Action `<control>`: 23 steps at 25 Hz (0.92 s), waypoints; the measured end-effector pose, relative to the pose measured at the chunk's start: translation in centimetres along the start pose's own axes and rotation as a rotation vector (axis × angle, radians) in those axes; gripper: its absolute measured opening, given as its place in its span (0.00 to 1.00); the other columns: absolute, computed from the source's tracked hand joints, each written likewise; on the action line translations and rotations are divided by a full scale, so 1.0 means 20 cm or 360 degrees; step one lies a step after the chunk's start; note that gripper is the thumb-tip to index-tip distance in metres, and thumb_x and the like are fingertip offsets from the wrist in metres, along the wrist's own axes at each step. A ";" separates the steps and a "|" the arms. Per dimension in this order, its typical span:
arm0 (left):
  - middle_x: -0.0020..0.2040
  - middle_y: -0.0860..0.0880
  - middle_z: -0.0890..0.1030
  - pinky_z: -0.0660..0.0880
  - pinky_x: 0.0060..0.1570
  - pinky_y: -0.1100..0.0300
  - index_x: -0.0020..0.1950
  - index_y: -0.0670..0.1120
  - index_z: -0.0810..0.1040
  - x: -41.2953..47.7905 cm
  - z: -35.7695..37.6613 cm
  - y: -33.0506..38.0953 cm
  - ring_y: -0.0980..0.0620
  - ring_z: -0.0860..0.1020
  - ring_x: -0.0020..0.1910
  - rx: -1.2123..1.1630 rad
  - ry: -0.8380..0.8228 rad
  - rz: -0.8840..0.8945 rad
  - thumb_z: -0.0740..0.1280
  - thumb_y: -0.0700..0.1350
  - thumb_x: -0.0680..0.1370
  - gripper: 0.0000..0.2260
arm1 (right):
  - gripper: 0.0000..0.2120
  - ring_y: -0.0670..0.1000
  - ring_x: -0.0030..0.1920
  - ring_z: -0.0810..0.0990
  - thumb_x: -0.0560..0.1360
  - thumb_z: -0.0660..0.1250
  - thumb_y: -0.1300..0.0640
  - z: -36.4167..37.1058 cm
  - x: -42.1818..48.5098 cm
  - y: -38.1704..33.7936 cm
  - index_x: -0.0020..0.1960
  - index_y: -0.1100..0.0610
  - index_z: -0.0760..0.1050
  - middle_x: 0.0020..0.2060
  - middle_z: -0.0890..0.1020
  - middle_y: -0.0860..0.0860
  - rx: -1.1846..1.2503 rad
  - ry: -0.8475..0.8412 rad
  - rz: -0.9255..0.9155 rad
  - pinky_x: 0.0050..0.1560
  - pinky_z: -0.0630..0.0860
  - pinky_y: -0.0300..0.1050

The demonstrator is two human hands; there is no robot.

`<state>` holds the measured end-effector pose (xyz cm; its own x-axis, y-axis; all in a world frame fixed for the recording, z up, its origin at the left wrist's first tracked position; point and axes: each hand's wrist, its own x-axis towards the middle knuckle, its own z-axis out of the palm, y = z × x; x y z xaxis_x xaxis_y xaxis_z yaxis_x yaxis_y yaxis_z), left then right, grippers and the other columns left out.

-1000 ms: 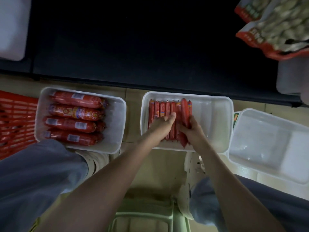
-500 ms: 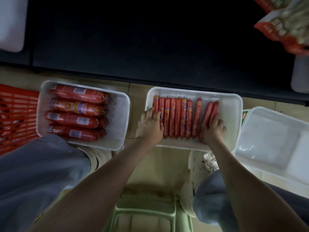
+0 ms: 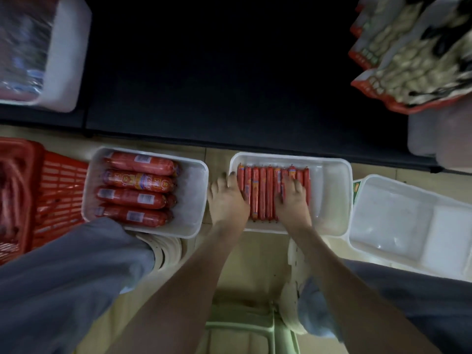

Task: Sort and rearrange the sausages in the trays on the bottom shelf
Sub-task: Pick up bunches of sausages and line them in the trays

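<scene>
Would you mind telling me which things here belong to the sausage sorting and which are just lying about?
Job: thin sausages, middle tray, thick sausages, left tray, empty right tray, left hand, right hand.
Lying about: red basket, printed bags, green stool.

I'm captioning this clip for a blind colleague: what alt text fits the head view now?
Seen from above, a person's left hand and right hand rest on a row of thin red sausages in the middle white tray. A tray of thick sausages sits to its left, another white tray to its right.
</scene>
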<state>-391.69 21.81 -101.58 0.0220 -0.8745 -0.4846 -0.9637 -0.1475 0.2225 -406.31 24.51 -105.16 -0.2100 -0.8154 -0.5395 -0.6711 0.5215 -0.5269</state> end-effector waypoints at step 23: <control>0.56 0.40 0.80 0.71 0.59 0.46 0.57 0.40 0.79 -0.98 -1.03 -2.64 0.39 0.79 0.56 0.0140 0.0964 -0.0526 0.57 0.53 0.74 0.22 | 0.30 0.58 0.68 0.65 0.77 0.65 0.58 1.11 -0.82 -2.41 0.75 0.61 0.57 0.67 0.68 0.59 -0.0745 -0.0428 -0.2164 0.69 0.60 0.48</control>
<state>-335.82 37.23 -86.48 0.4380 -0.8977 0.0478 -0.8983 -0.4349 0.0630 -354.75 18.32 -85.49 0.8617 -0.5041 0.0578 -0.4153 -0.7661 -0.4905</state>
